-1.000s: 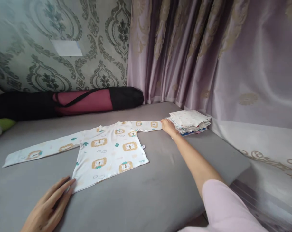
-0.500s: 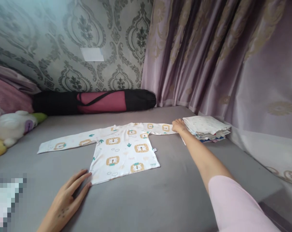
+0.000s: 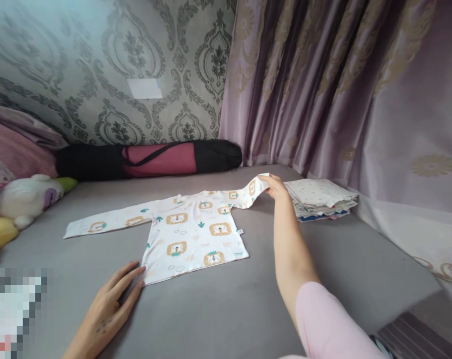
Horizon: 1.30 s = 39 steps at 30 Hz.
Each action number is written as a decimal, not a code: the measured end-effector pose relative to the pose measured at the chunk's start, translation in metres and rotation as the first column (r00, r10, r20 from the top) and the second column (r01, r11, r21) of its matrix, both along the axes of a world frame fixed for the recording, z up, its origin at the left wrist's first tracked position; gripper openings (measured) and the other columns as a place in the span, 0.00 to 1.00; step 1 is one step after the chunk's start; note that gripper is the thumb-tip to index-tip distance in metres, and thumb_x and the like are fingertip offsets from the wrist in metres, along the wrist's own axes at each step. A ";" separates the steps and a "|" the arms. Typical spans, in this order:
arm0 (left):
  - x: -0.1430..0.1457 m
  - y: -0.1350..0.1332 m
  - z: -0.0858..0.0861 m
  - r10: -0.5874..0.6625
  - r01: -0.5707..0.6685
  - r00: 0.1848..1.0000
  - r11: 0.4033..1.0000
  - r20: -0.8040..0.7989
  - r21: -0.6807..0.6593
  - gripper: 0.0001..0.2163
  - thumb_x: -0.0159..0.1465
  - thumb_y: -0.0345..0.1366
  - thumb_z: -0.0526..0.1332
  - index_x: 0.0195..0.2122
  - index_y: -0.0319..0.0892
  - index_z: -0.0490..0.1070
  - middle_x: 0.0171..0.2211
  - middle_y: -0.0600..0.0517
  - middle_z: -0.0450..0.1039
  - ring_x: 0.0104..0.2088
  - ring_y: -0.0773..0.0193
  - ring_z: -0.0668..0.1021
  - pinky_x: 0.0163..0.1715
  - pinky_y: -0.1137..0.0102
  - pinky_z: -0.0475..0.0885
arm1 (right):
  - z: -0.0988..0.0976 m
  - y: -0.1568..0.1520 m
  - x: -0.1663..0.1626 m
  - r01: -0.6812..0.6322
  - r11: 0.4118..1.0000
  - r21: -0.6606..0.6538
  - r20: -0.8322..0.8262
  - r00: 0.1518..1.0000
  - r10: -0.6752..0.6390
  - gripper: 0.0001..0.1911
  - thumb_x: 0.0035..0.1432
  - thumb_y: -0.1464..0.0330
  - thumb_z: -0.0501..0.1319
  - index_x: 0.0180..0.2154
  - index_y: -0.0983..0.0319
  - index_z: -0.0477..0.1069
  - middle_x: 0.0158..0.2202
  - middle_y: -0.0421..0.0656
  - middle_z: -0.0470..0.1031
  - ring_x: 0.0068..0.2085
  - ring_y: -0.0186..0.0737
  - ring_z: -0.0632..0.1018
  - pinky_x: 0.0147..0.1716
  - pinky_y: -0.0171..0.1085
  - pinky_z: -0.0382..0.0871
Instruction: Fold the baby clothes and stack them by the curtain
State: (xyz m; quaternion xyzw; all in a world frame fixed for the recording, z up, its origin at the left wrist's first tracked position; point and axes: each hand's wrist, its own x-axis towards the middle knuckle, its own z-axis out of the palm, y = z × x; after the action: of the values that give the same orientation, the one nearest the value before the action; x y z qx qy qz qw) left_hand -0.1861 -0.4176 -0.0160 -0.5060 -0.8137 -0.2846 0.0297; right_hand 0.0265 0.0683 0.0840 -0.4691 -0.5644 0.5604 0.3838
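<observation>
A small white long-sleeved shirt (image 3: pixel 192 234) with orange lion prints lies spread flat on the grey bed sheet (image 3: pixel 248 299). My right hand (image 3: pixel 276 187) pinches the cuff of the shirt's right sleeve and holds it lifted off the sheet, curling toward the body of the shirt. My left hand (image 3: pixel 111 304) lies flat with fingers stretched out, its fingertips pressing the shirt's lower left hem corner. The left sleeve lies straight out to the left.
A stack of folded cloths (image 3: pixel 321 199) sits right of my right hand, by the purple curtain (image 3: pixel 341 89). A black and red roll bag (image 3: pixel 154 159) lies along the patterned wall. Plush toys (image 3: pixel 20 199) and a pink pillow (image 3: pixel 16 154) lie at the left.
My right hand has closed on the right sleeve's cuff and raised it off the sheet, moving it leftward. My left hand stays on the hem corner. The view shifted slightly.
</observation>
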 end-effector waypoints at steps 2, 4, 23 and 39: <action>-0.001 0.004 0.012 0.017 -0.016 0.999 1.000 0.045 -0.025 0.18 0.63 0.52 0.56 0.46 0.50 0.77 0.51 0.49 0.76 0.48 0.56 0.79 0.39 0.72 0.78 | -0.003 -0.004 -0.010 0.033 0.998 -0.059 -0.121 0.992 -0.040 0.07 0.47 0.74 0.66 0.30 0.63 0.69 0.22 0.39 0.75 0.27 0.38 0.78 0.26 0.36 0.75; -0.002 0.016 0.030 0.054 -0.051 0.996 0.998 0.078 -0.047 0.18 0.63 0.53 0.56 0.43 0.48 0.77 0.46 0.49 0.78 0.42 0.58 0.81 0.30 0.75 0.77 | -0.006 -0.005 -0.019 0.055 0.993 -0.105 -0.219 0.973 -0.077 0.07 0.47 0.75 0.66 0.29 0.63 0.68 0.22 0.39 0.74 0.28 0.37 0.79 0.27 0.34 0.75; 0.011 0.348 0.007 -0.402 0.409 0.909 0.911 0.109 -0.052 0.14 0.63 0.34 0.53 0.45 0.39 0.75 0.49 0.42 0.76 0.51 0.53 0.75 0.56 0.60 0.68 | -0.014 0.017 -0.042 0.119 0.988 0.098 -0.381 0.922 -0.073 0.13 0.52 0.63 0.62 0.40 0.60 0.71 0.30 0.36 0.75 0.28 0.34 0.76 0.26 0.32 0.73; 0.009 0.359 -0.003 -0.357 0.352 0.933 0.882 0.042 -0.314 0.35 0.62 0.55 0.57 0.64 0.36 0.56 0.67 0.40 0.54 0.64 0.43 0.58 0.63 0.55 0.51 | 0.002 -0.001 -0.080 0.091 0.994 0.064 -0.521 0.852 -0.044 0.13 0.58 0.61 0.59 0.43 0.59 0.69 0.32 0.37 0.75 0.34 0.35 0.78 0.34 0.35 0.74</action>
State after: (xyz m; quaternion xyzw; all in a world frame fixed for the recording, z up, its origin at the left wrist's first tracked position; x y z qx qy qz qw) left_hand -0.1771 -0.0587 -0.0191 -0.6465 -0.7423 -0.1468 -0.0974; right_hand -0.0536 0.0676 0.0855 -0.3033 -0.4467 0.6275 0.5610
